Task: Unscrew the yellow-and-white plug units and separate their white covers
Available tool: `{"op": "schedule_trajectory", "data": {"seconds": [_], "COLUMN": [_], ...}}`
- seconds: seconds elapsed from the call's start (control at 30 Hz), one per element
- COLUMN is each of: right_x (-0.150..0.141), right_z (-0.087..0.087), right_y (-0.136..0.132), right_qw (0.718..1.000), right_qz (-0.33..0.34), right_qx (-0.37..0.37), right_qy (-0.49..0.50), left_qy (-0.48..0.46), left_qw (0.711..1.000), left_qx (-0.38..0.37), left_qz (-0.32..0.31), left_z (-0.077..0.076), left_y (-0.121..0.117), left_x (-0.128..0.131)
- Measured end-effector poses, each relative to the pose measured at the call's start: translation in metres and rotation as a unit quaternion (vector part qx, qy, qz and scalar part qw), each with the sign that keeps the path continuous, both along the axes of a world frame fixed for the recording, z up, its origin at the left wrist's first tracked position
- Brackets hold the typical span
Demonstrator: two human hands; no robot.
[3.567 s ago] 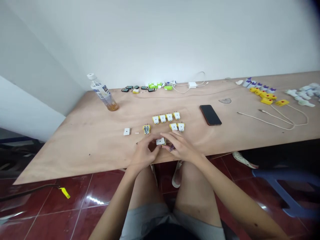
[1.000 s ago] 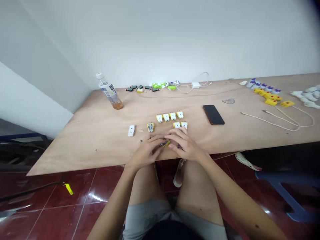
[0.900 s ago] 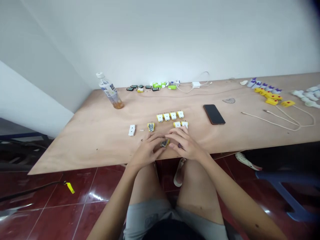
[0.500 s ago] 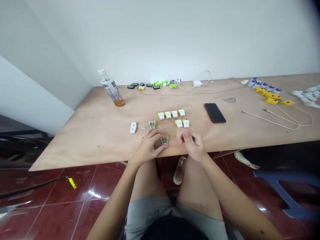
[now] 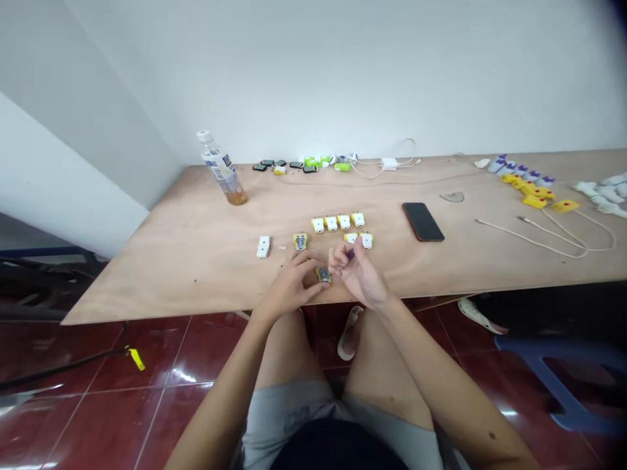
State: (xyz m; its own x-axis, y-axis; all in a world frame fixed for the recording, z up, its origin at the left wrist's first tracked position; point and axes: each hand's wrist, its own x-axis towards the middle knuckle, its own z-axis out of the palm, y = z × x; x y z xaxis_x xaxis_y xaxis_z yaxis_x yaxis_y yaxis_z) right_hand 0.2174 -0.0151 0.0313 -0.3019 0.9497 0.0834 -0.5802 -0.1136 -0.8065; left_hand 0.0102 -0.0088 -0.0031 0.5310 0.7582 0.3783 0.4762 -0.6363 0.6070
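Note:
My left hand rests at the table's front edge, thumb and fingers closed around an open small yellow casing with a grey inside. Just right of it, my right hand is raised with curled fingers. A small dark purplish piece shows between them, too little of it to name. Beyond the left hand lies another open yellow casing, beside a tiny pale piece and a white cover. Several white-and-yellow plug-like units stand in a row, with two more units partly behind my right hand.
A phone lies right of the units, near white cables. At the left stands a drink bottle. Small green and dark parts line the wall. Yellow and purple pieces sit far right on the wooden table.
My right hand has moved left, closer to the casing under my left hand, and turned so its curled fingers show. The left hand keeps its hold; the view has shifted slightly.

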Motion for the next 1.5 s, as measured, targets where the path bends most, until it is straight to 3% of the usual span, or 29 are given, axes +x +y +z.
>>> {"op": "schedule_trajectory", "data": {"seconds": [0.73, 0.87, 1.0, 1.07, 1.27, 1.5], "right_x": [-0.003, -0.002, -0.002, -0.006, -0.017, -0.014], "right_z": [0.004, 0.002, 0.006, 0.008, 0.011, 0.008], "right_y": [-0.003, -0.005, -0.007, -0.006, 0.005, 0.007], "right_qw": [1.0, 0.997, 0.975, 0.971, 0.992, 0.986], "right_qz": [0.0, -0.011, -0.025, -0.03, -0.098, -0.16], "right_qx": [-0.011, 0.035, 0.113, 0.127, 0.041, -0.028], "right_qy": [0.001, -0.061, -0.188, -0.201, -0.065, 0.037], "left_qy": [0.006, 0.003, -0.004, -0.01, -0.025, -0.017], "left_qw": [1.0, 1.0, 1.0, 1.0, 0.999, 0.998], "left_qx": [-0.004, -0.006, -0.014, -0.016, -0.041, -0.053], "left_qz": [0.001, 0.0, 0.009, 0.007, -0.001, 0.0], "left_z": [0.002, 0.003, 0.002, 0.001, 0.002, 0.005], "left_y": [0.0, -0.001, -0.002, -0.002, -0.002, -0.003], "left_x": [0.0, 0.001, 0.002, 0.002, 0.002, 0.003]}}
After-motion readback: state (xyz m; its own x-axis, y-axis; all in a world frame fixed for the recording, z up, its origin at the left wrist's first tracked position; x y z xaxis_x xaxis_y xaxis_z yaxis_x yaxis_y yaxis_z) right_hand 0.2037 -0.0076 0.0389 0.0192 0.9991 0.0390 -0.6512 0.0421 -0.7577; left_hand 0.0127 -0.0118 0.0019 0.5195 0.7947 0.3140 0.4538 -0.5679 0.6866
